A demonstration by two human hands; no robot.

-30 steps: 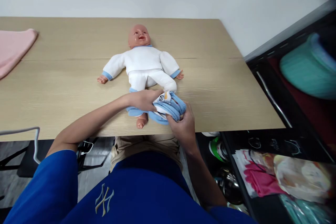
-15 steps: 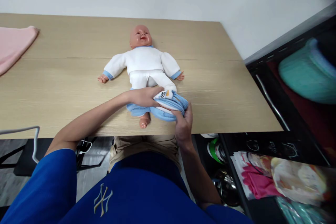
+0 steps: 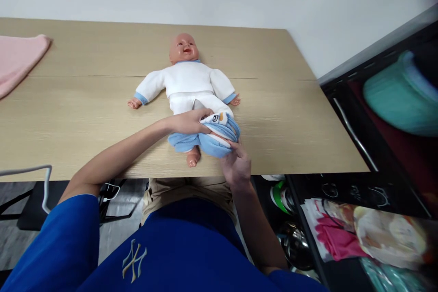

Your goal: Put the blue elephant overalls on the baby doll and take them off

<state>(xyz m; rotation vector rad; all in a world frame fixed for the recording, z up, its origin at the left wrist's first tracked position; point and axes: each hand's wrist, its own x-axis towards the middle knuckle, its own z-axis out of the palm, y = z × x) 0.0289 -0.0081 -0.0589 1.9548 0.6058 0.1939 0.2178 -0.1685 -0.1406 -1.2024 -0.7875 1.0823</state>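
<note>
A baby doll in a white top with blue cuffs lies on its back, head away from me. Blue and white pants are bunched around its lower legs, with a small eye-and-beak pattern on the cloth. One bare foot sticks out of a leg opening; the other foot is hidden in the cloth. My left hand grips the bunched fabric from the left, thumb on top. From the near right, my right hand pinches the lower edge of the same fabric.
The doll rests on a wooden table against a white wall. A pink cloth lies at the far left, and a white cable hangs at the front left edge. On the right are a black shelf unit and a teal container.
The bunched pants and the doll's covered leg have shifted slightly. The bare foot has moved a little right. My right hand has moved lower beneath the cloth.
</note>
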